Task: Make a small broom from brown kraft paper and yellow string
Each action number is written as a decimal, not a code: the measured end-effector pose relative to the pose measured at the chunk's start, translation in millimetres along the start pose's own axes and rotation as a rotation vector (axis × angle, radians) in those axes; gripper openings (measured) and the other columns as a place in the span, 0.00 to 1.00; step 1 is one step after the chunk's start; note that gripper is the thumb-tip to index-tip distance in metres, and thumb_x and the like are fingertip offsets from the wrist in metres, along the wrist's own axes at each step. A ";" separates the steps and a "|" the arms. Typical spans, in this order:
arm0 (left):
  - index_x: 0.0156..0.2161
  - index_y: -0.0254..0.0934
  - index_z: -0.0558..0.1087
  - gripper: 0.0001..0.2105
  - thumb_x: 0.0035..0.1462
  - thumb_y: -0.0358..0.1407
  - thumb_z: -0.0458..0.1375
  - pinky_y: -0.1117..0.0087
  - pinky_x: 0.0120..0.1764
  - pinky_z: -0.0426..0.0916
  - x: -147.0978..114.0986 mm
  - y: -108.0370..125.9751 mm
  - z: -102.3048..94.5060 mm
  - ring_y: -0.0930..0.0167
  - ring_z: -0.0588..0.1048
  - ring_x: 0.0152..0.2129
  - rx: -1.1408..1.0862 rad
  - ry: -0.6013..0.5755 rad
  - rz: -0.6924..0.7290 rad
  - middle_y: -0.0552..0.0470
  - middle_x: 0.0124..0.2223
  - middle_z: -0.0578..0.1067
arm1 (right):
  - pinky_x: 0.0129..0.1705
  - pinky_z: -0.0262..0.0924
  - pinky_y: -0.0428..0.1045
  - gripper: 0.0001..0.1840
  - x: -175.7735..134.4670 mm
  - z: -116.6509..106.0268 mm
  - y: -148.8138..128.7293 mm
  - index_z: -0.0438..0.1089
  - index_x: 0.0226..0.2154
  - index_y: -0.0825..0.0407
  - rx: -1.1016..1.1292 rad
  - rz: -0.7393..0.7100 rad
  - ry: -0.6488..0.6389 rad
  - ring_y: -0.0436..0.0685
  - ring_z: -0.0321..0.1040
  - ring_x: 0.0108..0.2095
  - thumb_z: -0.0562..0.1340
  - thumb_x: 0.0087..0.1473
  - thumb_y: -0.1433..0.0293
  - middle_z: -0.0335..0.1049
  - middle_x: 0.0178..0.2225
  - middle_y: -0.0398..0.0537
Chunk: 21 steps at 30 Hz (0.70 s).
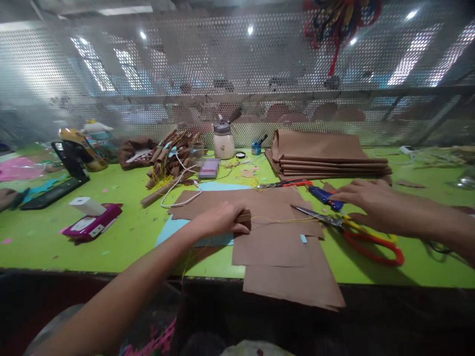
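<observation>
In the middle of the table, my left hand point(224, 218) is closed around a small folded bundle of brown paper point(244, 217). From the bundle a thin yellow string point(282, 220) runs right across flat brown paper sheets point(274, 249). My right hand point(365, 195) has its fingers stretched out, with the fingertips at the end of a blue-handled tool point(323, 197); whether they touch it I cannot tell. Below this hand lie large scissors with red-orange handles point(365, 242), their blades pointing left over the paper. Light blue paper point(174, 231) shows under the brown sheets.
Folded brown paper point(326, 160) is stacked at the back right. Several brown rolls point(170, 153) with yellow string lie back left, near a white cable point(172, 190). A beige jug point(223, 143) stands behind. A purple power strip point(92, 225) and another person's hand point(8, 198) are at left.
</observation>
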<state>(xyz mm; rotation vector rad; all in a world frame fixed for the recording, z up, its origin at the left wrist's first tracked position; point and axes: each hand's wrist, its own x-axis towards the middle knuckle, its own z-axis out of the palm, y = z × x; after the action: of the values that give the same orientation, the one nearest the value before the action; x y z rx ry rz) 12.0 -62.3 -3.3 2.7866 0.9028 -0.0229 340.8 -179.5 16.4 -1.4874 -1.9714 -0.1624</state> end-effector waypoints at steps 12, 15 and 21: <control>0.36 0.35 0.69 0.24 0.47 0.56 0.54 0.72 0.24 0.55 -4.1 8.6 -3.5 0.68 0.70 0.24 0.025 -0.095 -0.015 0.48 0.30 0.73 | 0.41 0.59 0.56 0.08 9.6 91.5 -125.8 0.66 0.37 0.55 0.005 -0.289 -0.269 0.60 0.60 0.40 0.56 0.54 0.72 0.66 0.38 0.55; 0.39 0.35 0.68 0.24 0.49 0.55 0.54 0.72 0.26 0.57 -6.4 10.5 -2.2 0.67 0.71 0.26 0.000 -0.028 0.019 0.47 0.33 0.74 | 0.42 0.58 0.56 0.13 23.5 102.5 -111.1 0.66 0.41 0.56 0.102 -0.169 -0.213 0.61 0.60 0.43 0.60 0.51 0.69 0.67 0.42 0.55; 0.37 0.36 0.68 0.21 0.50 0.53 0.55 0.71 0.25 0.56 -7.0 10.5 3.9 0.66 0.71 0.27 0.040 0.045 0.039 0.47 0.32 0.74 | 0.42 0.58 0.49 0.13 35.7 112.5 -104.2 0.70 0.42 0.50 0.352 -0.127 -0.328 0.54 0.66 0.40 0.55 0.55 0.75 0.72 0.40 0.47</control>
<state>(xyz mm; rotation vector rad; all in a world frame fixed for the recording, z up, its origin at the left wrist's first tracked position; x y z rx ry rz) 12.6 -75.5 -4.5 2.8518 0.8679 0.0288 195.0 -134.3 -22.0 -1.2170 -2.2124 0.3806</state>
